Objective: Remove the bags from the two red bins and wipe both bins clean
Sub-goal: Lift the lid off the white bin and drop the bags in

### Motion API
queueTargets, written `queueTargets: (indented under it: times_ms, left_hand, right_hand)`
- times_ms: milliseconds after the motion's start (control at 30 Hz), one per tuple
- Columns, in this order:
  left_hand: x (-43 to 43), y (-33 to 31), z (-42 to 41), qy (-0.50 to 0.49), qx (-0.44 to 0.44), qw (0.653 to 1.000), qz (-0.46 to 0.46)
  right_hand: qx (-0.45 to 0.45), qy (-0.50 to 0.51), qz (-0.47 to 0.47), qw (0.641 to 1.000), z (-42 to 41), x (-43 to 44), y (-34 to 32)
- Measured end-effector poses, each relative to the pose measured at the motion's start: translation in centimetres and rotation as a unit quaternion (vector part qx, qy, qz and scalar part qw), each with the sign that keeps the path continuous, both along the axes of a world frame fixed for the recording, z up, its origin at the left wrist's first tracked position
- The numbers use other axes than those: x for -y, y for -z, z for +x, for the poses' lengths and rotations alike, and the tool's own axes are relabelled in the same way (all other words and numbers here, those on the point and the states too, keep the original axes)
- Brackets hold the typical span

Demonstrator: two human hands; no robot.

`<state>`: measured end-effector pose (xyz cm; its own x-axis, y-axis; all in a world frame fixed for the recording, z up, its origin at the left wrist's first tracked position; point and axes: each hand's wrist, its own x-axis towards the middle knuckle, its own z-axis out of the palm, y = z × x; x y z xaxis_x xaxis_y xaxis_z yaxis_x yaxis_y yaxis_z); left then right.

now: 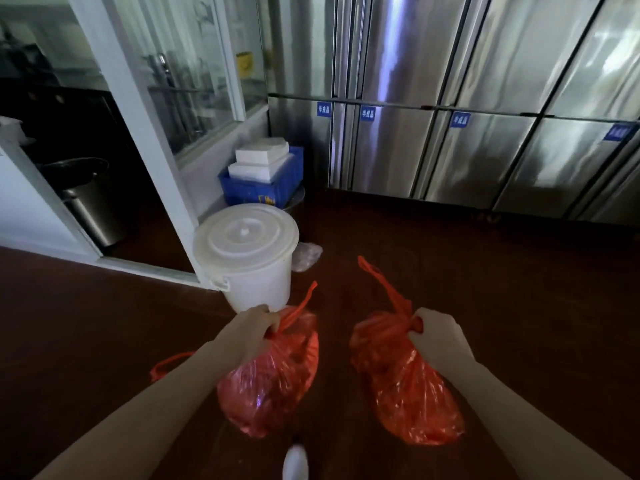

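Two tied red plastic bags hang in front of me above a dark red floor. My left hand (254,329) grips the knotted neck of the left red bag (273,379), whose loose handles stick up and out to the left. My right hand (438,336) grips the knot of the right red bag (405,386), one handle strip pointing up. Both bags look full and crinkled. No red bin is in view.
A white lidded bucket (249,251) stands just ahead of my left hand. Behind it a blue crate (258,192) holds white foam boxes. Steel fridge doors (450,150) line the back. A glass partition (166,98) and a steel pail (90,202) are at left.
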<state>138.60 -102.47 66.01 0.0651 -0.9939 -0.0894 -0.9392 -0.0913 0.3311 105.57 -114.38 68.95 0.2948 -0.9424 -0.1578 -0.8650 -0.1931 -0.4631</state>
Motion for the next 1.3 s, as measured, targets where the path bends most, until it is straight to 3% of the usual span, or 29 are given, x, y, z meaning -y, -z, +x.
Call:
queueTargets:
  times_ms: [433,733,1033,1300]
  left_hand:
    - [35.5,7.1,13.2,0.055,-0.011,0.998,0.024]
    - [53.6,12.6,17.3,-0.029,-0.042,0.998,0.043]
    - [66.6,31.4,18.3,-0.172,-0.116,0.967,0.146]
    - [72.3,52.1,20.5,-0.169,-0.080,0.961,0.203]
  right_hand:
    - [-0.031,0.027,0.040,0.998,14.5,32.5,6.0]
    - [-0.037,0.050,0.138,0.989,22.6,51.9,13.2]
    - [-0.071,0.016,0.237,0.969,28.7,66.0,33.1]
    - [-0.109,0.011,0.248,0.963,33.2,73.6,54.9]
